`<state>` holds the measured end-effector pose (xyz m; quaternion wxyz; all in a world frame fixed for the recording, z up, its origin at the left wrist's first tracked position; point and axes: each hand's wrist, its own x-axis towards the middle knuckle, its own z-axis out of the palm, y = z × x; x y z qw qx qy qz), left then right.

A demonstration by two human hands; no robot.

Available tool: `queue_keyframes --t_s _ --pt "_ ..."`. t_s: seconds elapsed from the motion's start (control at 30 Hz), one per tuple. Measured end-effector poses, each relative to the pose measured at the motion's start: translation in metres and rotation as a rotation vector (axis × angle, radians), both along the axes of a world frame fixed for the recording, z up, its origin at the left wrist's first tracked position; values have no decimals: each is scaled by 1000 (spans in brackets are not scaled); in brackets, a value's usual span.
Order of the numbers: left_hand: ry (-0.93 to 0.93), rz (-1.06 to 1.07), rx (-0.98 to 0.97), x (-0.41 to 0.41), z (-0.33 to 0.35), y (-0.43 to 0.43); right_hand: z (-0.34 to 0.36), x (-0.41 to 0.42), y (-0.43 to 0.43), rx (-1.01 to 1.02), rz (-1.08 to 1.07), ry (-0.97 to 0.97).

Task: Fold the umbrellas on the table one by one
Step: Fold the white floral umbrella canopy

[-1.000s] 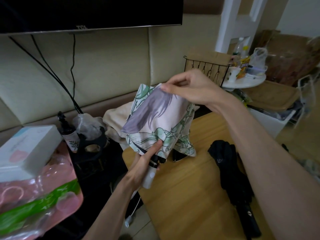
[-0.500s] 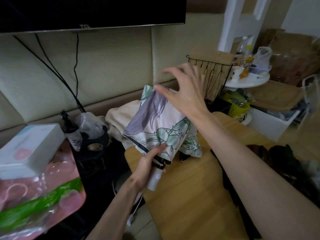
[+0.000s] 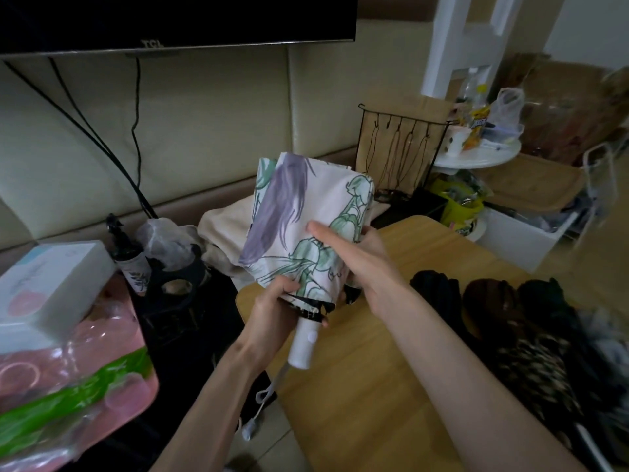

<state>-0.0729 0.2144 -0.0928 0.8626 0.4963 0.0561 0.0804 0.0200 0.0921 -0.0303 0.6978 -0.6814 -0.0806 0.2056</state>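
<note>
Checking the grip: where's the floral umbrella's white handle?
Head view, centre: the white handle juts down below the left hand, over the left edge of the wooden table.

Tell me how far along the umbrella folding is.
Nothing looks finished yet. In hand: the floral umbrella, collapsed but loosely bunched; the left hand grips it above the white handle, and the right hand wraps round it. Left: tidy this one, then the dark umbrellas lying bunched on the wooden table.
</note>
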Motion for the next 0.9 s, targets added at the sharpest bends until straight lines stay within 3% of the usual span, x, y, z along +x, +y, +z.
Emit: queue_keyframes --t_s 0.17,0.4,0.57,0.73,0.9 --pt "79 -26 129 2 -2 -2 -2 4 3 56 -32 66" --pt "183 126 304 7 7 -11 0 12 -1 242 -165 47" --pt "182 722 402 -1 -1 -19 7 17 -4 164 -337 -146" --pt "191 370 556 7 -9 -50 0 9 4 125 -348 -158" --pt "70 347 633 15 -21 -46 -7 8 8 147 -305 -137"
